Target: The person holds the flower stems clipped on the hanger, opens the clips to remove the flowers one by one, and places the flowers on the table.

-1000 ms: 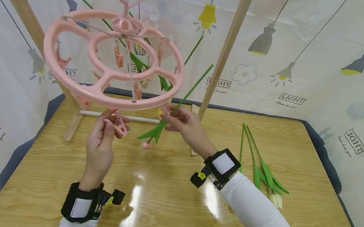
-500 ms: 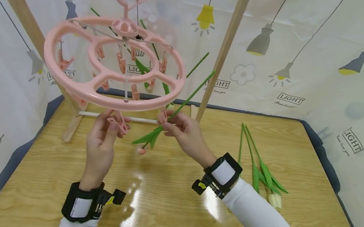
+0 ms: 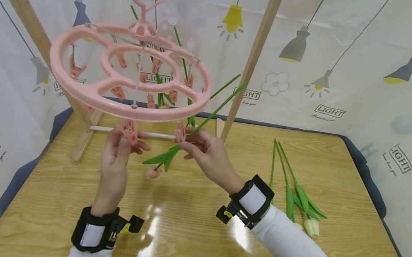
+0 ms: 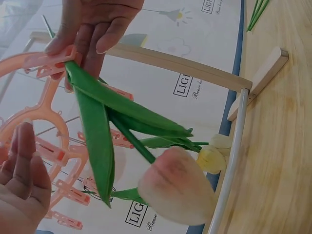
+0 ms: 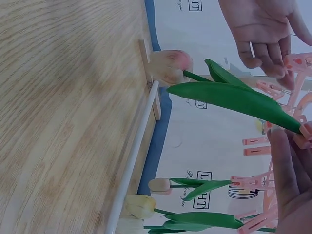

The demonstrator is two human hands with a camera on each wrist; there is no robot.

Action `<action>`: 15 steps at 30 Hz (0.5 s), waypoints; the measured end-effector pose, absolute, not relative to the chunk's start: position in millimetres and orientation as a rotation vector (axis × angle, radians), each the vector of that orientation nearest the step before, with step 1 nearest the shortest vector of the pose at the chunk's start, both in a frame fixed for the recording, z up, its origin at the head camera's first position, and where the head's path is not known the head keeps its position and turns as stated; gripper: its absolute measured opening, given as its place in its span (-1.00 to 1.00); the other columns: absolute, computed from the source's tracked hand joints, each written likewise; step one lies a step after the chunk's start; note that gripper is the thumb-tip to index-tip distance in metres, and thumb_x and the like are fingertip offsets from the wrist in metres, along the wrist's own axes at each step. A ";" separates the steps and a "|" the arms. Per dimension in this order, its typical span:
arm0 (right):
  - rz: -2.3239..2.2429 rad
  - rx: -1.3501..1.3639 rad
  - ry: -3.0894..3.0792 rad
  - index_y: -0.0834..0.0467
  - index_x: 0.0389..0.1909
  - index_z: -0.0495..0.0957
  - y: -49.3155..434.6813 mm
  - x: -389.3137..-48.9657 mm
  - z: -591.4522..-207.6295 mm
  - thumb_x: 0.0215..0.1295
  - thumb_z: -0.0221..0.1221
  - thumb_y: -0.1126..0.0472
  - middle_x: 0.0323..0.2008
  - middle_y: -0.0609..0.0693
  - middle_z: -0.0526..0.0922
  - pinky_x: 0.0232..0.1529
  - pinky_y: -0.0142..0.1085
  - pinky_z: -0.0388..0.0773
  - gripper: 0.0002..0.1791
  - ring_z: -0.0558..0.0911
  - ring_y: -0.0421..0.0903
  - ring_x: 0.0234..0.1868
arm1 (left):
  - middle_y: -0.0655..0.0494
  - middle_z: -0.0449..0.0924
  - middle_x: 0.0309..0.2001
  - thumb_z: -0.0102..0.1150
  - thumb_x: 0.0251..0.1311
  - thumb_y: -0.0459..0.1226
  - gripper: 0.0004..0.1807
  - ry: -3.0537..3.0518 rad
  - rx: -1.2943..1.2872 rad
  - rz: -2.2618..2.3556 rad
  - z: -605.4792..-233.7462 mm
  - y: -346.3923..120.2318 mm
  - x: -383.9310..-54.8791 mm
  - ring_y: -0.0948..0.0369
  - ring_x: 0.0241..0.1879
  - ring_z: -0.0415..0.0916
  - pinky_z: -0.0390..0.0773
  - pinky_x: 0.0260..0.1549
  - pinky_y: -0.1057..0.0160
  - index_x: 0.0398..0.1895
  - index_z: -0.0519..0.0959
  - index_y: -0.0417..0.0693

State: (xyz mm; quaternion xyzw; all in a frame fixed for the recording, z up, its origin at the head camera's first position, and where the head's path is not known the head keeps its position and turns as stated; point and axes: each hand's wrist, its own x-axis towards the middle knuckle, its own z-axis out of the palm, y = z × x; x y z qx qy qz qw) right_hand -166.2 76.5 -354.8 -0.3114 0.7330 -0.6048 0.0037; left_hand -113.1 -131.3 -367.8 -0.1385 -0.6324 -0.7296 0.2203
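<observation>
A pink clip hanger (image 3: 125,105) hangs from a rack, with pink clothes pegs dangling below its ring. My right hand (image 3: 207,147) holds an artificial tulip (image 4: 175,185) at its stem, where a pink clothes peg (image 4: 51,61) meets the base of the leaves. The blossom points down and the green stem rises past the ring's right side. My left hand (image 3: 116,152) is under the front of the ring beside another peg (image 3: 130,132). In the left wrist view its fingers (image 4: 22,156) are nearly straight, close by a peg.
More tulips hang head-down from pegs behind, one a yellow tulip (image 5: 140,206). Several white tulips (image 3: 311,227) lie on the wooden table (image 3: 187,235) at right. The rack's wooden post (image 3: 252,66) and white lower bar (image 3: 158,135) stand behind the hands.
The ring has turned and its tilt has levelled slightly. The tulip and right hand have shifted a little left. The peg by the left hand now hangs more upright, its pinch loosened.
</observation>
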 end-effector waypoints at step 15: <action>-1.789 -1.055 2.577 0.34 -0.04 0.63 68.7 -163.5 -358.6 0.13 0.33 0.33 0.03 0.27 0.42 -0.20 -0.24 0.46 -0.65 0.39 0.04 -0.04 | -0.34 0.19 0.40 -0.29 0.53 -0.26 -0.44 -2.169 -0.550 -2.073 -362.8 -112.9 -120.0 -0.07 0.28 0.29 0.50 0.19 0.12 0.52 -0.03 -0.15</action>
